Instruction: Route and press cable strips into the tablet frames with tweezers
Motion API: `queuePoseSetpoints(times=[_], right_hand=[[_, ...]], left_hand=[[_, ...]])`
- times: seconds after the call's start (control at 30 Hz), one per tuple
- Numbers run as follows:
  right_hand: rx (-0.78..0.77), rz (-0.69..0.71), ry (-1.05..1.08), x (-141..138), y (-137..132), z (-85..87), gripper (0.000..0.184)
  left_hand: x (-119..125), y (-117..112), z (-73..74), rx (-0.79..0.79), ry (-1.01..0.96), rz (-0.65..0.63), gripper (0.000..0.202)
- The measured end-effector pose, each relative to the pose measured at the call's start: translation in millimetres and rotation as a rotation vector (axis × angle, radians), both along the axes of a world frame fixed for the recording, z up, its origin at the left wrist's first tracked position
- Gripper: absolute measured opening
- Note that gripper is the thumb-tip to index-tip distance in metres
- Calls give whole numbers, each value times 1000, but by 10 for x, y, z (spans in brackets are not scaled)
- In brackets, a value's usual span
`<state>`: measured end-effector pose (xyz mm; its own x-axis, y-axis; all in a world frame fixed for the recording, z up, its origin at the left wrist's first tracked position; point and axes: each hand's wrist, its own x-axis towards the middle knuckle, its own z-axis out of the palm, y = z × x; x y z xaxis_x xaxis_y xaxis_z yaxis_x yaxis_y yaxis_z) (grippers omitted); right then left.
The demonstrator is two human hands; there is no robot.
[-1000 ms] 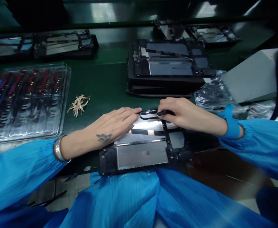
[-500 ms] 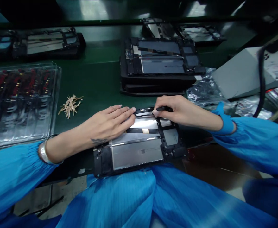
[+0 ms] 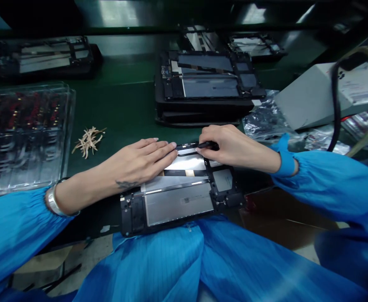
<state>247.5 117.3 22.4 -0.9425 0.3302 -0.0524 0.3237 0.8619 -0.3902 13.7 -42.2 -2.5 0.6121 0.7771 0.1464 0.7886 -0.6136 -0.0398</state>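
Observation:
An opened tablet chassis (image 3: pixel 177 203) with silver battery panels lies at the near table edge, partly over my lap. My left hand (image 3: pixel 138 161) rests flat on its upper left part, fingers stretched out together and pressing down. My right hand (image 3: pixel 231 147) is closed in a pinch round a thin black tool (image 3: pixel 207 145), whose tip touches the top edge of the chassis close to my left fingertips.
A stack of similar open tablets (image 3: pixel 207 84) stands just behind. A clear plastic tray (image 3: pixel 23 134) of small parts lies at the left, with a heap of tan strips (image 3: pixel 88 140) beside it. A grey box (image 3: pixel 316 98), crinkled bags and a black cable sit at the right.
The view has shifted a little, so everything sits further left. My right hand with the tool has crept left along the top edge toward my left fingertips. The left hand stays pressed down.

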Motion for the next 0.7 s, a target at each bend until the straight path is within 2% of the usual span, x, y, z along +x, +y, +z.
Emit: queuePoseSetpoints(times=[0.37,0.6,0.7], right_hand=[[9,1,-27,-5,-12,9,16],[19,14,-51,-27,7,-13,16],[124,4,96,51,-51,29,12]], left_hand=[[54,11,34,152,146,-64,43],[180,75,126,92,227,-9,46],[301,165,144,89,247,18,47]])
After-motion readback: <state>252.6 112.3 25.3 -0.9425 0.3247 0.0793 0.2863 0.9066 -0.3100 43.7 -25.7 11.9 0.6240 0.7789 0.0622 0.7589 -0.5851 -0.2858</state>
